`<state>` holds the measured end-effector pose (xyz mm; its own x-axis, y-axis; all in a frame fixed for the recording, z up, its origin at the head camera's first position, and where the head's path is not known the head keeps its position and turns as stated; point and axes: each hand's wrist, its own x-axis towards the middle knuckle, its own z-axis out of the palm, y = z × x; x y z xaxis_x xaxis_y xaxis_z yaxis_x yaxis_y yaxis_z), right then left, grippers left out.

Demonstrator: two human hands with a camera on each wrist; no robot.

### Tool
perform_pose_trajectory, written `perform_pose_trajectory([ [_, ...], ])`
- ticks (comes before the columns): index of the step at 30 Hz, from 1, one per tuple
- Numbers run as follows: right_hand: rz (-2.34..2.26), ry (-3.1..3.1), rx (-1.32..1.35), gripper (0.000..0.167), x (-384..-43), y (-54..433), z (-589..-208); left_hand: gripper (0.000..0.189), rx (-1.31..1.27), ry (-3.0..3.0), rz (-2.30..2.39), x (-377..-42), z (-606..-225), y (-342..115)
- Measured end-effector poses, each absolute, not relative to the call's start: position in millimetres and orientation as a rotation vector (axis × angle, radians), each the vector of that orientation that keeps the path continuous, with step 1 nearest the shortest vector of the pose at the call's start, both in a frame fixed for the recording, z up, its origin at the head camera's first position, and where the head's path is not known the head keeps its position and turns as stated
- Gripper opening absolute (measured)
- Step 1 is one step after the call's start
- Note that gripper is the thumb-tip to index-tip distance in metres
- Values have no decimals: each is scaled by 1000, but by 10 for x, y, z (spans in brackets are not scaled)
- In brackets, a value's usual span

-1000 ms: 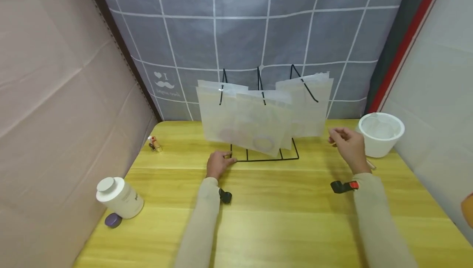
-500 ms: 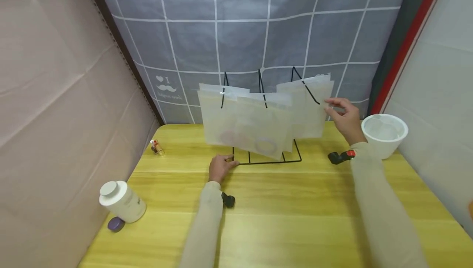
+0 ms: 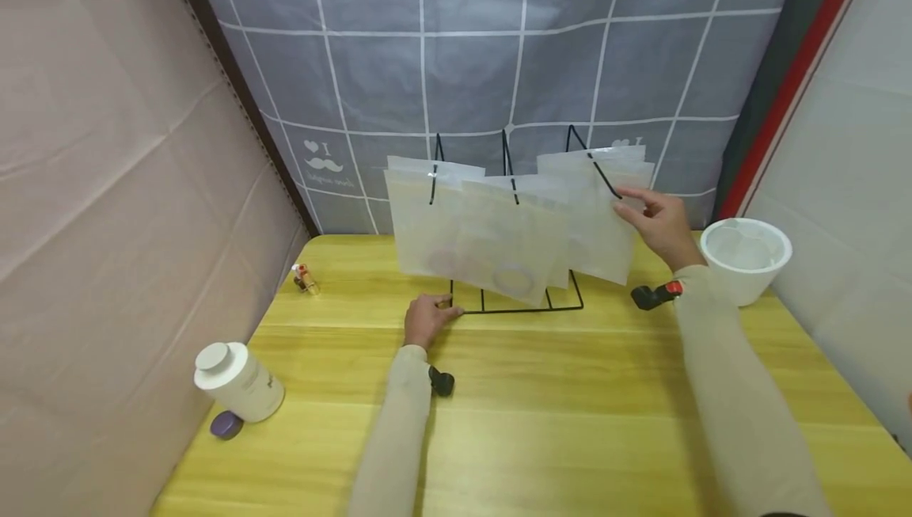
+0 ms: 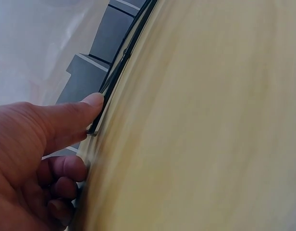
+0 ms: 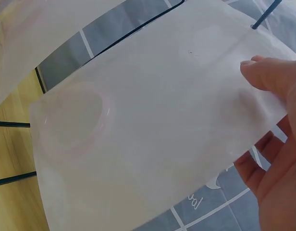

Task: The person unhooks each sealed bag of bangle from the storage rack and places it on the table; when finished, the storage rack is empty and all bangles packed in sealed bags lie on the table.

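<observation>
A black wire rack (image 3: 527, 310) stands at the back of the table with translucent frosted bags (image 3: 492, 232) on its hooks. My left hand (image 3: 426, 319) holds the front left corner of its base, with the thumb on the wire in the left wrist view. My right hand (image 3: 664, 224) pinches the frontmost bag (image 5: 162, 106) on the right hook, near that hook's tip. In the right wrist view the thumb lies on the bag's face and the other fingers are behind it. The hook wire (image 5: 265, 14) passes through the bag's upper part. A pinkish ring shape (image 5: 104, 108) shows through the bag.
A white bucket (image 3: 741, 286) with translucent material inside stands at the right, close to my right forearm. On the left are a white bottle (image 3: 245, 386), a purple cap (image 3: 226, 425) and small orange-red items (image 3: 306, 281). A grey gridded cloth (image 3: 470, 81) hangs behind the rack.
My right hand has risen from beside the bucket to the right-hook bags and taken hold of the front one. That bag's lower edge has come forward. My left hand stays on the rack.
</observation>
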<state>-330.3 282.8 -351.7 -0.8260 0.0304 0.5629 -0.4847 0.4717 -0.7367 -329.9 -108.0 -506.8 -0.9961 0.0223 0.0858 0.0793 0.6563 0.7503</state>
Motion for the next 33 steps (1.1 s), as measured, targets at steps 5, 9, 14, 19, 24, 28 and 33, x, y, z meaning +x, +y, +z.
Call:
perform_pose_trajectory([
  [5, 1276, -2166, 403, 27, -3180, 2813, -3494, 41, -96, -2802, -1260, -3296, -5068, -1075],
  [9, 1272, -2156, 414, 25, -3023, 2851, -3494, 41, -89, -2801, -1277, -3303, -5068, -1074],
  [14, 1314, -2155, 431, 27, -2851, 2939, -3546, 42, -78, -2802, -1284, -3323, -5074, -1088],
  [19, 1292, -2147, 453, 31, -2778, 3068, -3676, 41, -60, -2809, -1273, -3325, -5074, -1080],
  [24, 1218, -2128, 473, 33, -2685, 3099, -3716, 41, -33, -2816, -1273, -3305, -5069, -1074],
  [28, 1172, -2133, 466, 34, -2573, 3080, -3667, 40, -42, -2817, -1253, -3293, -5078, -1072],
  [33, 1160, -2106, 513, 37, -2344, 3089, -3552, 40, -45, -2808, -1265, -3301, -5061, -1070],
])
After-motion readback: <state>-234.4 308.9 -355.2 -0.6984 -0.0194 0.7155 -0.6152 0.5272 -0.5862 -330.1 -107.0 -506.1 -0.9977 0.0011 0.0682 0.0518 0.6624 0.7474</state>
